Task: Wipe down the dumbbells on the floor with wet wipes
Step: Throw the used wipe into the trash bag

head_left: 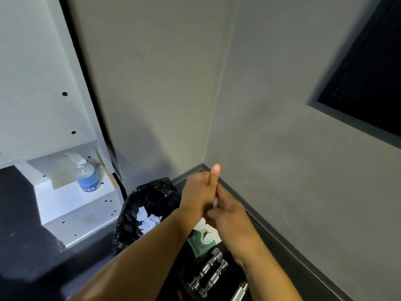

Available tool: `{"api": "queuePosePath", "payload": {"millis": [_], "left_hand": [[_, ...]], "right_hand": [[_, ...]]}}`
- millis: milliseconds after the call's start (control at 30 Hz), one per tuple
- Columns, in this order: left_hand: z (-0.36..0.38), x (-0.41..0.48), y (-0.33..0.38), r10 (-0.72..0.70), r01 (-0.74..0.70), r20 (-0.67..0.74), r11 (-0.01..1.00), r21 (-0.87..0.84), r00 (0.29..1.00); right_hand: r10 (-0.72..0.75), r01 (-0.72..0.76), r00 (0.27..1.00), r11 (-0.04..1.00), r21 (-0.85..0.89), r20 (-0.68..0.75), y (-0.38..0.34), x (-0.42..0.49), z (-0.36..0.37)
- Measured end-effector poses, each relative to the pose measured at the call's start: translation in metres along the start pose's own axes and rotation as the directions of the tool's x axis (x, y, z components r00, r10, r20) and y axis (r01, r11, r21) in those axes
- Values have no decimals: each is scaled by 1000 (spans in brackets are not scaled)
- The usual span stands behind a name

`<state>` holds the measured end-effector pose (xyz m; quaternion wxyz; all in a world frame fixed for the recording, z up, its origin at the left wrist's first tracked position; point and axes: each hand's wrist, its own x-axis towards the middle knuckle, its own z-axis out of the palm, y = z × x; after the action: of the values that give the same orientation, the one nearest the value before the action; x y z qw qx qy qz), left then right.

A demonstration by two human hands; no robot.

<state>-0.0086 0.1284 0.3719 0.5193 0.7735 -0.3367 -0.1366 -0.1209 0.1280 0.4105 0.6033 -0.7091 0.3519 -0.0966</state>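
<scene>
Both my hands meet in front of me above the floor corner. My left hand (pixel 198 192) has its thumb pointing up, and my right hand (pixel 230 210) is pressed against it. A small strip of white wet wipe (pixel 215 202) shows between them, pinched by my right hand's fingers; whether the left hand also holds it is hidden. Below the hands lies a green and white wet wipe pack (pixel 202 238) on the dark floor. Several chrome dumbbells (pixel 209 271) lie side by side under my forearms, partly hidden.
A bin with a black liner (pixel 149 198) stands left of the pack and holds crumpled white wipes (pixel 148 220). A white shelf unit (pixel 71 205) at the left carries a blue-labelled pump bottle (pixel 87 178). Grey walls meet in the corner behind.
</scene>
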Motion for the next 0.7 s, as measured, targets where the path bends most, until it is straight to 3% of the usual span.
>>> {"api": "queuePosePath", "payload": {"millis": [67, 133, 200, 267, 333, 400, 467, 500, 567, 633, 700], "left_hand": [[-14, 10, -11, -66, 72, -52, 992, 103, 996], [-34, 17, -23, -213, 219, -94, 974, 59, 972], [-49, 21, -31, -333, 335, -71, 942, 21, 940], [-54, 25, -32, -430, 426, -25, 899, -106, 902], [-54, 26, -26, -556, 542, 53, 777, -319, 829], [-55, 24, -17, -663, 652, 190, 567, -504, 724], [-58, 19, -5, -682, 686, 330, 347, -640, 653], [-60, 16, -1, -669, 684, 370, 289, -670, 645], [-62, 14, 4, -614, 664, 406, 270, -698, 677], [-64, 12, 6, -540, 624, 401, 330, -708, 740], [-63, 5, 9, -456, 611, 440, 348, -711, 773]], "right_hand": [[-58, 47, 997, 982, -180, -59, -3, 5, 2], [-94, 69, 989, 975, -210, -113, -8, 10, 2], [-115, 105, 992, 981, -164, -52, -18, 18, 4], [-160, 173, 984, 959, -226, 75, -24, 21, 13], [-219, 245, 969, 888, -388, 111, -21, 26, 24], [-269, 250, 963, 854, -456, 24, -15, 31, 34], [-316, 239, 941, 874, -424, -121, -10, 35, 40], [-333, 234, 924, 880, -414, -186, -11, 36, 41], [-336, 212, 901, 893, -398, -273, -10, 42, 41], [-320, 193, 882, 915, -354, -346, -13, 49, 38], [-286, 231, 866, 956, -179, -409, -16, 55, 35]]}}
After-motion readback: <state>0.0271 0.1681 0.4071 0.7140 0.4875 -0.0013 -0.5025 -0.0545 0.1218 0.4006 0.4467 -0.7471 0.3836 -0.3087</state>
